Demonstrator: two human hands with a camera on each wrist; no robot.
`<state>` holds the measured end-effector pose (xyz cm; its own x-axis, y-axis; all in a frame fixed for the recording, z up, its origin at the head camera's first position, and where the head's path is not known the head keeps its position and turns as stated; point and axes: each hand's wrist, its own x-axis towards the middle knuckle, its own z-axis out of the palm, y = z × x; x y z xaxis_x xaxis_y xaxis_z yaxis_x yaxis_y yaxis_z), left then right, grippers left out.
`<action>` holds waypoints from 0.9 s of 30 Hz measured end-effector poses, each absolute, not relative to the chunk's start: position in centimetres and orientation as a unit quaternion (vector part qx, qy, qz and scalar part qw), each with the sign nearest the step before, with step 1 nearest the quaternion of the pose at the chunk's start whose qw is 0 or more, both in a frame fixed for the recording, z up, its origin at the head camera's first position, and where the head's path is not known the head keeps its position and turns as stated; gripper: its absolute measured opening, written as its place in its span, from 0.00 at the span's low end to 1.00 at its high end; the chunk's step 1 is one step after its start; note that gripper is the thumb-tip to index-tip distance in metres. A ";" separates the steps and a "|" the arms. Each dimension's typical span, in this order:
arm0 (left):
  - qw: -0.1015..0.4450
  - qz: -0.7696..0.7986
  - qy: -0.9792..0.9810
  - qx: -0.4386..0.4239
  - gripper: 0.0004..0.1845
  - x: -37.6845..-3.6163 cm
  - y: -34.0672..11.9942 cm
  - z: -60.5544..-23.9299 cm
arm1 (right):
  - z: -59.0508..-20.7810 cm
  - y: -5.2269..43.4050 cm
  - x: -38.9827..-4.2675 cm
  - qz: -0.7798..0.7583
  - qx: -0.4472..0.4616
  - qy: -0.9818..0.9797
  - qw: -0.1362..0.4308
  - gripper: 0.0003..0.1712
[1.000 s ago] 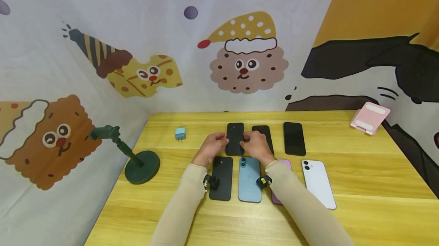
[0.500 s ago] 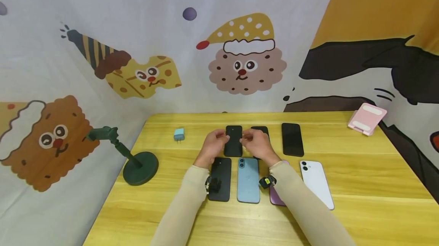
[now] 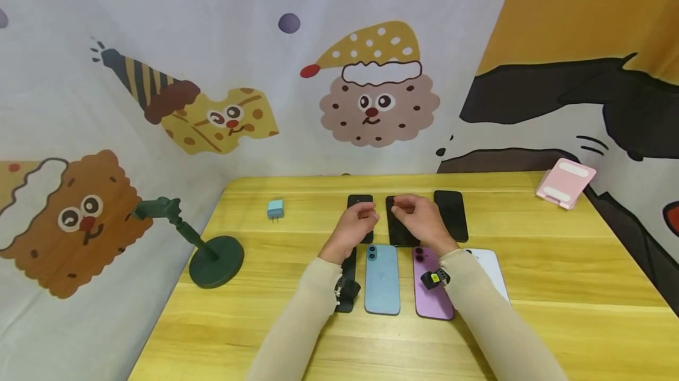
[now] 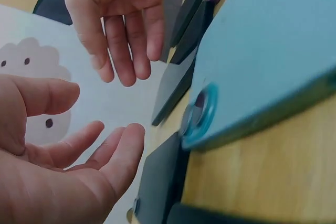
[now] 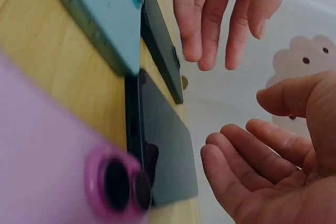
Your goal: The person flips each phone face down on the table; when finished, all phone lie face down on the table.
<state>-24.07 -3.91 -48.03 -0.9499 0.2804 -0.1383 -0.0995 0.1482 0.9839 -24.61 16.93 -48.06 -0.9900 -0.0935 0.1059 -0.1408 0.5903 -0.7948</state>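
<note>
Two rows of phones lie on the yellow table point(image 3: 557, 263). Both my hands hover over the back row and hold nothing. My left hand point(image 3: 359, 220), fingers loosely curled, is above the left black phone point(image 3: 360, 200). My right hand point(image 3: 412, 214) is above the middle black phone point(image 3: 399, 233), which also shows in the right wrist view point(image 5: 165, 150). A third black phone point(image 3: 451, 214) lies to the right. In the front row are a black phone point(image 3: 347, 263) under my left wrist, a blue phone point(image 3: 382, 279), a purple phone point(image 3: 427, 304) and a white phone point(image 3: 493, 266) partly behind my right forearm.
A small blue charger point(image 3: 275, 209) sits at the back left of the table. A dark green stand point(image 3: 214, 260) is at the left edge and a pink phone stand point(image 3: 565, 182) at the far right corner. A cartoon-printed cloth backs the table.
Both hands let go of the left black phone in the back row and moved right, over the middle black phone. The purple phone is now uncovered.
</note>
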 end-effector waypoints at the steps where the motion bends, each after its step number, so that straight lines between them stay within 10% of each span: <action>1: 0.148 0.648 0.745 0.064 0.27 -24.0 -3.6 -48.2 | -48.1 17.3 -24.5 0.446 0.064 -0.892 0.029 0.23; 27: 0.208 0.667 0.715 0.019 0.34 -24.0 -0.6 -48.1 | -49.5 20.9 -24.6 0.521 -0.021 -0.851 -0.064 0.31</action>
<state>-24.04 -0.56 -48.08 -0.9126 0.3055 -0.2716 -0.2498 0.1093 0.9621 -24.60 20.91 -49.55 -0.9909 -0.0315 -0.1312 0.1026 0.4562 -0.8840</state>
